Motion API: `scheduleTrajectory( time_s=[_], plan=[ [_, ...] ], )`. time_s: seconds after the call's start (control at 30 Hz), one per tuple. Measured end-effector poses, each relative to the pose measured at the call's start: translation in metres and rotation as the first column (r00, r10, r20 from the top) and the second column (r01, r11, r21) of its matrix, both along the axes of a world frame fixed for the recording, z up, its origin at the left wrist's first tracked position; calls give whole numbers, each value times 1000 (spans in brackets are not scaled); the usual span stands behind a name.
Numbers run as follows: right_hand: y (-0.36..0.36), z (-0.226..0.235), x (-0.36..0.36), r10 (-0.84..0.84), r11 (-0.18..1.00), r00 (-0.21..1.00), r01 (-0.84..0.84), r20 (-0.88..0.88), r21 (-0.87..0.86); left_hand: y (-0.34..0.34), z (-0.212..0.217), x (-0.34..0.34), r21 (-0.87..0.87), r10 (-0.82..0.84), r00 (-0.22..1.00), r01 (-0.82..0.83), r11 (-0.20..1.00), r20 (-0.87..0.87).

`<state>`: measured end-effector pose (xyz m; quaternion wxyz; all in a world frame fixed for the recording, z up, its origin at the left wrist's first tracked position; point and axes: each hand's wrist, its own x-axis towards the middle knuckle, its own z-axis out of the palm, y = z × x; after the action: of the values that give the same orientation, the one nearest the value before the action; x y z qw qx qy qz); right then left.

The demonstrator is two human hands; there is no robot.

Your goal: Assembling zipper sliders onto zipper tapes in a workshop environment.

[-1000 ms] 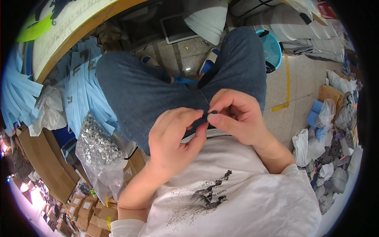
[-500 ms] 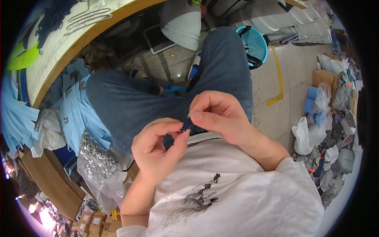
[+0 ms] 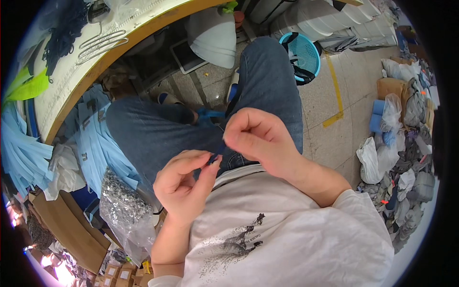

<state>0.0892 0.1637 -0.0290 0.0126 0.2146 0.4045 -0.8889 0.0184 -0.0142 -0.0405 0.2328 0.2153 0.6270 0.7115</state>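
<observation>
the desk fills the upper left, beyond the jeans; left of the jeans sits a clear bag of shiny bits; the right hand and left hand have fingers pinched on a dark strip, which spans the gap between them over the jeans

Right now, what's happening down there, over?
Left grip pinches dark blue strip. Right grip at its upper end, hold unclear. Nothing visibly in the way; jeans beneath.

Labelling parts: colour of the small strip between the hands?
The strip is dark blue; head view shows it best.
</observation>
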Motion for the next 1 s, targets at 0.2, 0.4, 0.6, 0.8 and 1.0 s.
scheduleTrajectory(
  time_s=[0.2, 0.4, 0.6, 0.8, 1.0],
  plan=[
    [2, 0, 0, 4, 1000, 998, -2, 66, -21, 6, 2, 1, 167, 0, 980, -33, 985, 197],
    [0, 6, -1, 49, 999, 999, -49, -7, 9, 9, 11, -1, 86, 19, 961, -45, 995, 276],
    [2, 11, -1, 46, 997, 997, -42, -67, 61, 4, 4, -5, 3, -9, 998, 9, 1000, 55],
    [-2, 12, -1, 32, 997, 999, -30, -26, 71, 7, 9, -1, 330, -77, 918, -60, 942, 388],
    [-1, 13, -6, 48, 998, 999, -48, 17, 29, 10, 0, -4, 502, -208, 868, -54, 863, 450]
  ],
)
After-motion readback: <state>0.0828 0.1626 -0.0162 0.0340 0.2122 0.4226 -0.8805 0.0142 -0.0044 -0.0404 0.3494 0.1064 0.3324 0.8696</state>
